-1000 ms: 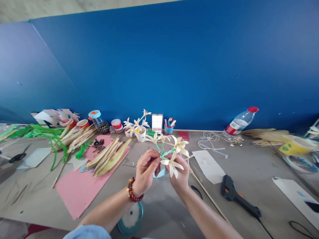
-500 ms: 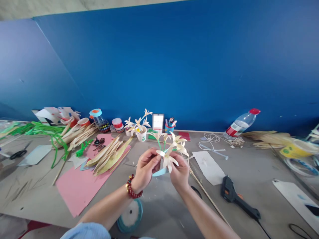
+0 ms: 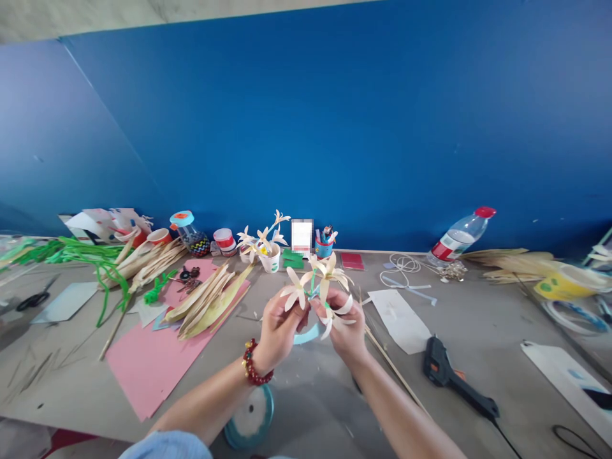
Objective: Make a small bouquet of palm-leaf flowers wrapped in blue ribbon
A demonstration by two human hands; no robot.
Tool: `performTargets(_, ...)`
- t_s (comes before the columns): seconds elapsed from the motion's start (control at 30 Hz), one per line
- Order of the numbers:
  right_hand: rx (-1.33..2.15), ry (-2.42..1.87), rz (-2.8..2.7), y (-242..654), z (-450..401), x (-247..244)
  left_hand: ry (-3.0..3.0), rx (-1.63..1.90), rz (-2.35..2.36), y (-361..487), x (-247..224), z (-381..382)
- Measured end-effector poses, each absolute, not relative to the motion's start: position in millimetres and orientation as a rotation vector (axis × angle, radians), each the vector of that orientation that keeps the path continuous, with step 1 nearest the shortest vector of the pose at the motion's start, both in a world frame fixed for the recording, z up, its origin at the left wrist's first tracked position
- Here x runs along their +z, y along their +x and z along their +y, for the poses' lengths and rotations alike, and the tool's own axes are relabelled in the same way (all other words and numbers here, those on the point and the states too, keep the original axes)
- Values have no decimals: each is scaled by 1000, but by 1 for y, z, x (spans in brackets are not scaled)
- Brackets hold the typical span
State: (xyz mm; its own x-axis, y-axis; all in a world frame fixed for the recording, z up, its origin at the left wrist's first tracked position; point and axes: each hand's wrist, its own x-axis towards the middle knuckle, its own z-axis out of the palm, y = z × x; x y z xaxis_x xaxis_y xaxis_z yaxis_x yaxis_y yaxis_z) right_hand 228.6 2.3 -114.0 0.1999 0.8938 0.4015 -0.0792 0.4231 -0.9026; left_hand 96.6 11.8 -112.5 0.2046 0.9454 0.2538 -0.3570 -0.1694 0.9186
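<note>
Between my hands is a bunch of handmade flowers with pale cream petals and green stems. My left hand pinches the stems with thumb and fingers; a red bead bracelet circles that wrist. From the other side my right hand grips the same bunch, its fingers partly covered by petals. A light blue ribbon shows below and between the hands. Its likely spool, a round blue-rimmed reel, lies under my left forearm.
Corn husks lie on pink paper at left. A cup of similar flowers stands at the back near a pen holder. To the right are a glue gun, white paper and a tilted plastic bottle.
The flower bunch has been turned in my hands, so one bloom now faces left and another hangs over my right fingers. Both hands stay in nearly the same place.
</note>
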Motion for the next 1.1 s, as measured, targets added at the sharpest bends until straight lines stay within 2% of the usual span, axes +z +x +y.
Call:
performTargets(0.33,730,-807,-1324,236,-5,-106,1571,1291,592,81,-112,23)
performTargets(0.53,538,-927,-1463,238,-13,-91,1582,1344,654,77,-110,27)
performTargets(0.8,806,-989,-1433,238,-24,-77,1089,1268,607,85,-120,20)
performTargets(1.1,1085,-962,-1360,239,-26,-85,979,1083,508,80,-119,6)
